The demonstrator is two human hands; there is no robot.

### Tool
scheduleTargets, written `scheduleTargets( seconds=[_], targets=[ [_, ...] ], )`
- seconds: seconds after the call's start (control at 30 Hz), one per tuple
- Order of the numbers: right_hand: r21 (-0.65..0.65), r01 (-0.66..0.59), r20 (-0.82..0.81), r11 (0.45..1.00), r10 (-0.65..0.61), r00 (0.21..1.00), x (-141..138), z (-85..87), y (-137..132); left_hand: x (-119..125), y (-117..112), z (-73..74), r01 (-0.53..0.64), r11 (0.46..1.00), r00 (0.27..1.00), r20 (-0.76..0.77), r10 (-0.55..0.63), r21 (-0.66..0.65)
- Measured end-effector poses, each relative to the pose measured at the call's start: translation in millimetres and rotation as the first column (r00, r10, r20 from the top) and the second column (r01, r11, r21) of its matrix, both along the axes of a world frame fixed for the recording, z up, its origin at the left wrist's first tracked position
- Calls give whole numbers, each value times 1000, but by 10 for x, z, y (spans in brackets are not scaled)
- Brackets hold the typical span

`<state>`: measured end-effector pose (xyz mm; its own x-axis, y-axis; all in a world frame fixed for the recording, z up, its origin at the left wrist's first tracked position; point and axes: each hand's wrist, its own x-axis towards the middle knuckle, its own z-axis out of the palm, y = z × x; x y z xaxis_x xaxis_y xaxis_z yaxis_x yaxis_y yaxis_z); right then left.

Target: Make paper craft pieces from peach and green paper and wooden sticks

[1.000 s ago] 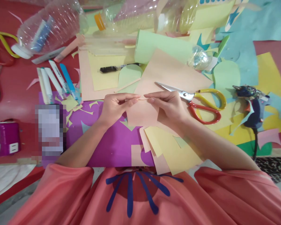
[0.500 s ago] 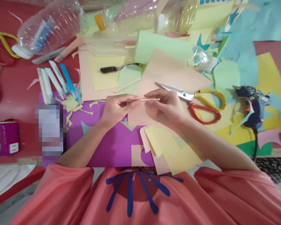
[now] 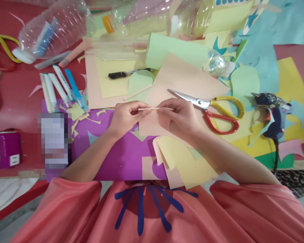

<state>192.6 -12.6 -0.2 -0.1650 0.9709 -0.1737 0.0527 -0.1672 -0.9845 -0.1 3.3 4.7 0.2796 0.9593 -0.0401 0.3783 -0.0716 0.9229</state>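
A thin, pale pink strip of rolled or folded paper (image 3: 155, 108) lies level between my two hands, above a peach paper sheet (image 3: 152, 125). My left hand (image 3: 128, 116) pinches its left part between thumb and fingers. The right part is pinched in the same way by my right hand (image 3: 178, 113). Close beyond my right hand rest open scissors (image 3: 205, 104) with one yellow and one red handle. Another thin paper stick (image 3: 138, 92) lies past my left hand, near a green rounded cutout (image 3: 141, 81) and a black pen (image 3: 129, 73).
Clear plastic bottles (image 3: 142, 17) and a green paper-wrapped bottle (image 3: 177, 52) lie at the back. Several markers (image 3: 58, 84) and a phone (image 3: 54, 140) are at left. A corded glue gun (image 3: 275, 118) sits at right. Yellow paper pieces (image 3: 192, 162) lie in front.
Both hands have shifted very slightly while rolling or turning the paper strip; more of its left end now shows over my left fingers. The things around have not moved.
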Motion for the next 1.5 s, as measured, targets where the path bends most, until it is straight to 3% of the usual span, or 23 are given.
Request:
scheduleTargets(
  seconds=[0.2,0.33,0.73,1.0,1.5],
  targets=[
    [-59,-1,-101,998,-5,995,-4,-65,-42,-11,-8,-16,-34,999,998,-44,34,19],
    [-36,4,-60,999,-6,998,4,-65,-29,-14,-7,-16,-39,999,997,-60,40,21],
    [-40,41,-53,998,-43,998,-14,11,-17,-5,4,-22,-78,996,995,65,81,-53],
    [-168,54,-237,984,-94,967,5,-40,-12,-18,33,-15,-128,989,985,110,135,-68],
    [-114,113,-220,987,-136,966,15,-93,42,-23,43,-36,-167,981,973,147,180,-96]
  ],
)
